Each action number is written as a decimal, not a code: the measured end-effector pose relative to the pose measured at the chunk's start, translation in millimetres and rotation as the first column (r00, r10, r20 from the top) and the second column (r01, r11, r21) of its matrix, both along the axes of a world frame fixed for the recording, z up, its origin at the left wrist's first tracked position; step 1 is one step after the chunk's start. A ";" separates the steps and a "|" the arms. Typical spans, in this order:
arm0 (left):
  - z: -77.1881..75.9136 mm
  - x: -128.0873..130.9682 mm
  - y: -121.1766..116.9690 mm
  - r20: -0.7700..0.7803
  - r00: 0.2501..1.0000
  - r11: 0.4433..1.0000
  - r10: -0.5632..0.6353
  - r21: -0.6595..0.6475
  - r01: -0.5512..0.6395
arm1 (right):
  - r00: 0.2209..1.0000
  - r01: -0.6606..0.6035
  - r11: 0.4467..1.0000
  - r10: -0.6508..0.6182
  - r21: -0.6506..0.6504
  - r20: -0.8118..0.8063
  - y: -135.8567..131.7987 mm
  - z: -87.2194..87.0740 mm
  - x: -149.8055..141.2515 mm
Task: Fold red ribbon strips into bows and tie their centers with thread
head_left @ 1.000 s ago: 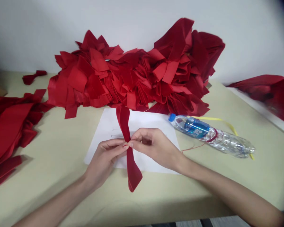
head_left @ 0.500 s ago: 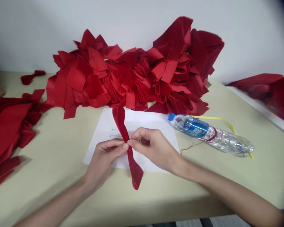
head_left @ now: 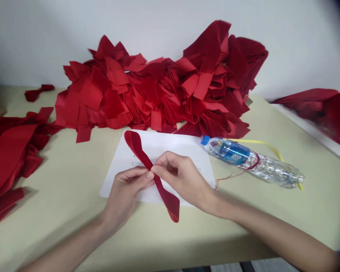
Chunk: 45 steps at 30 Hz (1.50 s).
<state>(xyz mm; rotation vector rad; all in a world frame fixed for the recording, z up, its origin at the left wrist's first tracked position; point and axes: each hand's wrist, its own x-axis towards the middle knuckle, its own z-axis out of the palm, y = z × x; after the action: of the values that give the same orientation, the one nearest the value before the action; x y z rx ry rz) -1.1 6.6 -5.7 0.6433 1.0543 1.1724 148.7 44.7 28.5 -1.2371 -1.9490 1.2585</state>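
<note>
A red velvet ribbon bow [head_left: 169, 199], looped at both ends and narrow in the middle, slants from upper left to lower right between my hands. My left hand [head_left: 130, 185] pinches its middle from the left, thumb against the fingers. From the right, my right hand [head_left: 177, 170] pinches the same narrow spot, its fingertips meeting those of the left. Whether a thread lies under the fingertips is hidden. Beneath the hands lies a white paper sheet [head_left: 116, 179] with printed lines.
A large heap of red ribbon pieces [head_left: 158, 90] lies along the wall. More red ribbon strips [head_left: 11, 147] are at left, with a small bow [head_left: 39, 92] behind them. At right lie a plastic bottle [head_left: 235, 153] wound with red thread, a yellow strip [head_left: 268, 143] and more red ribbons [head_left: 323, 109].
The bow has turned counterclockwise, its top loop swinging left and its bottom loop right. Both hands keep pinching its middle and have barely moved.
</note>
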 end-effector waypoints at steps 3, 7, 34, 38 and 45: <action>-1.3 1.2 0.0 0.010 1.000 1.000 -0.001 0.011 0.001 | 0.999 -0.001 0.999 0.000 0.043 0.035 -0.7 -2.4 0.2; -3.6 1.4 -1.0 -0.008 1.000 0.999 0.002 0.050 -0.001 | 0.999 0.016 0.996 -0.020 0.087 0.047 -3.9 -1.1 -1.1; 0.1 -7.4 0.1 -0.195 0.979 0.990 -0.066 0.113 0.089 | 0.989 -0.030 1.000 0.030 -0.004 -0.143 -3.4 -2.2 -1.6; 6.9 -9.3 1.7 -0.120 0.985 0.987 -0.124 0.084 0.135 | 0.972 -0.118 0.991 0.102 -0.061 -0.213 10.0 2.7 5.5; 9.7 -10.1 4.0 0.039 0.979 0.979 -0.202 0.043 0.200 | 0.968 -0.233 0.969 0.224 -0.081 -0.113 18.3 11.4 17.1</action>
<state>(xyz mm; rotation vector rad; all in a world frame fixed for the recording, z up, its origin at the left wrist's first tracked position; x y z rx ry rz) -11.2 10.6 4.1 0.7344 0.9087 1.0283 165.8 63.0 39.8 -0.9885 -2.0214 1.5128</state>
